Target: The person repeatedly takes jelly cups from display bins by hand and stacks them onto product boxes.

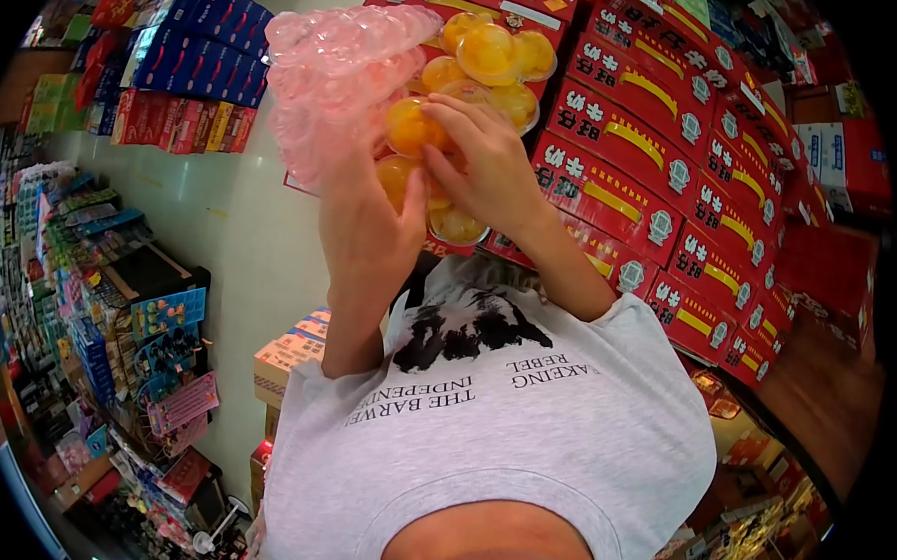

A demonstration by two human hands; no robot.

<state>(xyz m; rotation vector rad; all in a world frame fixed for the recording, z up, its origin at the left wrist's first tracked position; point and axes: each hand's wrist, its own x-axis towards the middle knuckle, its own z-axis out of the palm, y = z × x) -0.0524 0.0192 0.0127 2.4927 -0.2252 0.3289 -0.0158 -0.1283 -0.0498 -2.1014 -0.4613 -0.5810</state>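
Observation:
My right hand [489, 162] reaches in from the right, thumb and fingers closed around a round clear cup with yellow-orange filling [410, 126]. Close beside it, my left hand [371, 222] curls about another yellow-orange cup [394, 175], which shows between its thumb and fingers. The left fingertips blend into the pink plastic and are hard to make out. Several more yellow cups [490, 54] lie grouped beyond my right hand, on red cartons. Left of the cups is a pile of clear pink moulded plastic trays [344, 40] with rounded hollows.
Red milk cartons [626, 118] with yellow handles are stacked to the right. Blue boxes [204, 39] and red boxes [180, 121] stand at upper left. A crowded goods shelf [98, 295] runs down the left, past the pale floor [230, 230]. An orange-white box [295, 348] stands by my left elbow.

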